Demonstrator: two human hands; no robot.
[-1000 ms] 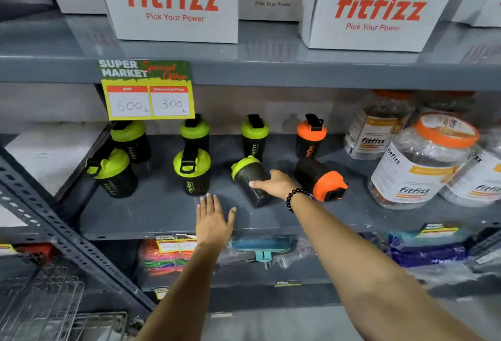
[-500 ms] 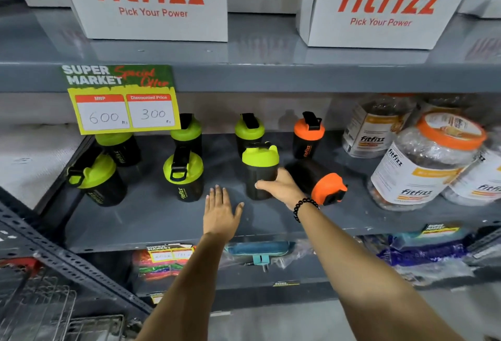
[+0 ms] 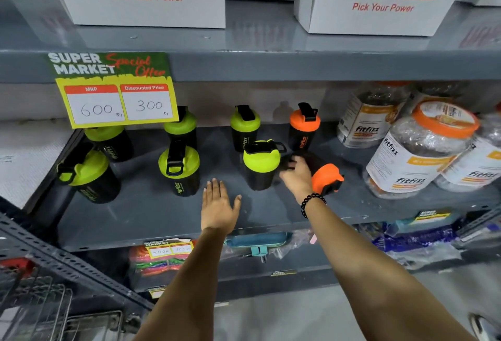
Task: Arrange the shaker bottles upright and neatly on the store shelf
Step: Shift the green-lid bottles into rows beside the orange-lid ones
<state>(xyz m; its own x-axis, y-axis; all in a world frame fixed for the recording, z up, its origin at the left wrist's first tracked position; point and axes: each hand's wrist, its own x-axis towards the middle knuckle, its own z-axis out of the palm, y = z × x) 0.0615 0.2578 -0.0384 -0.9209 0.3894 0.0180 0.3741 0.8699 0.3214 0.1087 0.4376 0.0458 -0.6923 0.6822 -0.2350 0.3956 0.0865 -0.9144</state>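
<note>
The orange-lidded shaker bottle (image 3: 322, 175) lies toppled mid-shelf, lid toward the shelf's (image 3: 151, 213) right end, under the right hand (image 3: 296, 176), whose grip is blurred, while the left hand (image 3: 218, 206) rests flat, fingers spread, near the front edge.

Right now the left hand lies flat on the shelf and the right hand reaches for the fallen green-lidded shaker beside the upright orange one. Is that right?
Not quite. In the head view, the fallen shaker the right hand reaches for has an orange lid, not green. The green-lidded shaker next to it stands upright. The left hand does lie flat on the shelf.
</note>
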